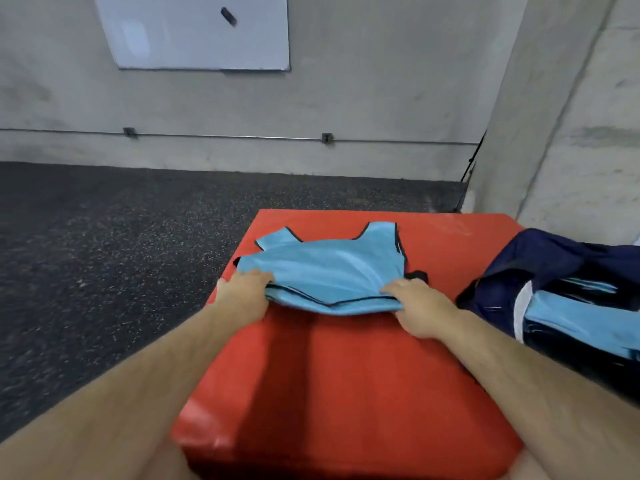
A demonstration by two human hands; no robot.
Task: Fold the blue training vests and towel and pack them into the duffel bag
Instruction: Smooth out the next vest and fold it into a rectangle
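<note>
On the red mat (346, 375), the left hand (242, 292) and right hand (420, 310) pinch the blue vest (329, 268) hem, duffel bag (554, 265) at three o'clock; loose slippery layers could slide and spoil the fold.

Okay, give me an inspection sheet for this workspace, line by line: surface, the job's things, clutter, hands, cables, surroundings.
Surface: red padded mat, bare toward the near edge.
Job's things: blue vest lies on the mat, near hem lifted off it. Dark blue duffel bag sits at the mat's right edge, open, with light blue fabric showing inside. Towel: not identified.
Clutter: nothing seen.
Hands: left hand grips the vest's near left corner; right hand grips the near right corner.
Cables: thin pipe clipped along the wall; dark cable running down the corner.
Surroundings: grey concrete wall, whiteboard, dark speckled floor.
</note>
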